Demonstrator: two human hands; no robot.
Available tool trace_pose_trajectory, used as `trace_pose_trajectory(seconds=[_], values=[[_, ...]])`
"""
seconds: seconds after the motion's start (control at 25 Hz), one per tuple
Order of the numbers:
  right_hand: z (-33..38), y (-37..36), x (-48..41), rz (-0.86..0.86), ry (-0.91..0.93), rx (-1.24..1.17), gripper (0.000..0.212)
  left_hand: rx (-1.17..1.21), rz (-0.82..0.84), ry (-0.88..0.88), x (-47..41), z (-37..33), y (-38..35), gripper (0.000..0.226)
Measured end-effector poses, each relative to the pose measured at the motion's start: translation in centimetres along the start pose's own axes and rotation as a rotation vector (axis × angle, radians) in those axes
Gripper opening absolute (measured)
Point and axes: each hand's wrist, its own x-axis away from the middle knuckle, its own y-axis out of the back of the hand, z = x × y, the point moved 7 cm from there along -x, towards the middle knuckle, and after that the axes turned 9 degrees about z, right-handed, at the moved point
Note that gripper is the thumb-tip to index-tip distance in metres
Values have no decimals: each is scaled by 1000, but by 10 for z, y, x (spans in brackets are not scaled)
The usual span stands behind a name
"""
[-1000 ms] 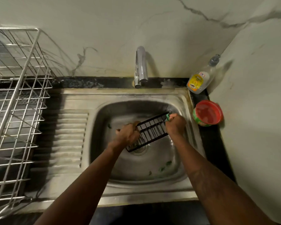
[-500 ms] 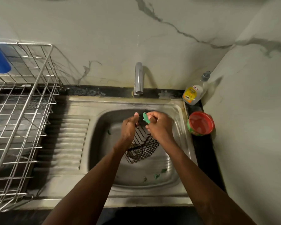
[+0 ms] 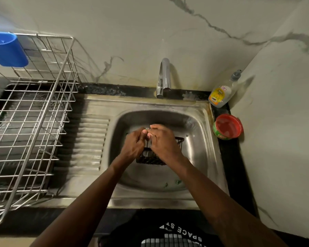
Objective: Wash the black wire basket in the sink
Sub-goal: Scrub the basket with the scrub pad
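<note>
The black wire basket (image 3: 150, 158) is inside the steel sink (image 3: 202, 138), mostly hidden under my two hands. My left hand (image 3: 133, 144) grips the basket's left side with curled fingers. My right hand (image 3: 163, 139) lies over the top of the basket, fingers curled, and pinches a small green scrub piece (image 3: 147, 129) that barely shows at the fingertips. Both sets of fingertips meet at the basket's far edge. The tap (image 3: 163, 78) stands behind the bowl; no water stream is visible.
A steel dish rack (image 3: 30, 122) with a blue cup (image 3: 6, 49) stands on the left, beside the ribbed drainboard (image 3: 89, 143). A dish soap bottle (image 3: 221, 93) and a red tub (image 3: 227, 126) sit at the right corner. Small green bits (image 3: 177, 181) lie in the bowl.
The basket has been turned from lying flat between my hands to more upright beneath them. My hands came together over it, and the green piece is now almost hidden. The camera tilted back.
</note>
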Motion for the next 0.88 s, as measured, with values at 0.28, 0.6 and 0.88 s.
trace_pose_trajectory(seconds=[0.28, 0.6, 0.88], values=[[-24, 1, 8, 28, -146, 135, 31, -119, 61, -74, 13, 18, 15, 34], [-12, -8, 4, 105, -222, 67, 14, -131, -30, -75, 25, 20, 13, 32], [-68, 19, -2, -20, -381, 9, 21, -96, -89, 59, 38, 22, 15, 33]])
